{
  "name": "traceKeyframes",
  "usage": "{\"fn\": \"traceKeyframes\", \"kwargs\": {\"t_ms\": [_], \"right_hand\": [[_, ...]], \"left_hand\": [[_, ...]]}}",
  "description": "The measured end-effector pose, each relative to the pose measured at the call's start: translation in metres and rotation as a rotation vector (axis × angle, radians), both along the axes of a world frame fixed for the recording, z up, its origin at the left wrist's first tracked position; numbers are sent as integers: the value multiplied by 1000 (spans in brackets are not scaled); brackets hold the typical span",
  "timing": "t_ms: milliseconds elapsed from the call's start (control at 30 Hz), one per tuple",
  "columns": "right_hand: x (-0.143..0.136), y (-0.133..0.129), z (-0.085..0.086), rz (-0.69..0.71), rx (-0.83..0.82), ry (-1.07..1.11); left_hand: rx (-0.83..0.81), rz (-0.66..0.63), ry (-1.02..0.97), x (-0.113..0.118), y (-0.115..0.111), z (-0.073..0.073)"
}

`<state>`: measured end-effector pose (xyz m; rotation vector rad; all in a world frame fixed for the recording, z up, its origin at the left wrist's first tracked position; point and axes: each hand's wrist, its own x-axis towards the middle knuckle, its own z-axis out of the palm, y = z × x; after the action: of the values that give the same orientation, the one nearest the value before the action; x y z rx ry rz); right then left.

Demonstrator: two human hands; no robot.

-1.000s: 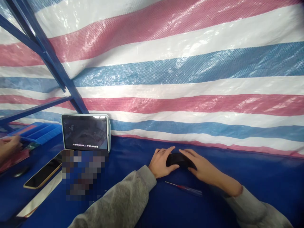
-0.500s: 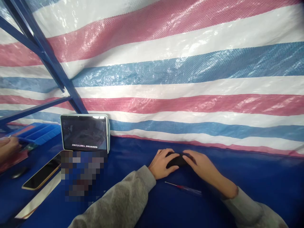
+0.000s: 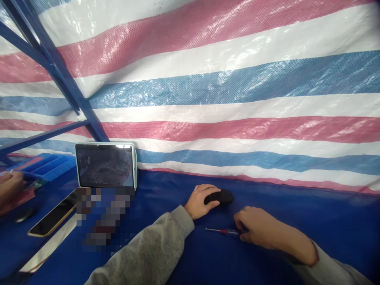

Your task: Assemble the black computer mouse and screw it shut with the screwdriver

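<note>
A black computer mouse [image 3: 226, 196] lies on the blue table covering. My left hand [image 3: 202, 201] grips its left end, thumb on the near side and fingers over the far side. Nearer to me lies a thin screwdriver [image 3: 224, 231] with a metal shaft pointing left and a red and clear handle. My right hand [image 3: 257, 226] has its fingers curled and closed round the handle's right end, which they hide.
A tablet [image 3: 105, 165] stands propped at the left, beside a phone [image 3: 55, 213] and a pixelated patch. Farther left are a dark rounded object [image 3: 25, 215], a blue compartment tray [image 3: 49, 166] and another person's hand [image 3: 11, 186]. Striped sheeting [image 3: 237, 130] hangs behind the table.
My right hand has left the mouse and come down towards me to the screwdriver's handle. The screwdriver's angle has shifted slightly. My left hand stays on the mouse.
</note>
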<state>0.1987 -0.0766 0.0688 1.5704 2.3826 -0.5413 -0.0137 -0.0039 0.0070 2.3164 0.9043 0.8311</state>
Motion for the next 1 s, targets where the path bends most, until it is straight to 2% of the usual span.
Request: {"fn": "traceKeyframes", "kwargs": {"t_ms": [100,167,267,400,500,567,667,1000], "right_hand": [[5,3,-1,24,91,64],[10,5,5,28,140,139],[14,9,22,14,198,274],[15,17,54,-127,239,431],[11,24,72,-182,358,493],[7,26,79,-198,444,514],[4,26,79,-201,512,519],[5,24,68,-223,518,521]], "left_hand": [[-25,13,-64,0,0,1],[-38,39,-115,-1,0,3],[-60,116,-224,0,-1,5],[-105,184,-406,-1,-2,6],[-84,190,-427,-3,-3,6],[-43,189,-404,-4,-4,6],[18,208,-391,-5,-4,5],[52,258,-272,-1,-2,4]]}}
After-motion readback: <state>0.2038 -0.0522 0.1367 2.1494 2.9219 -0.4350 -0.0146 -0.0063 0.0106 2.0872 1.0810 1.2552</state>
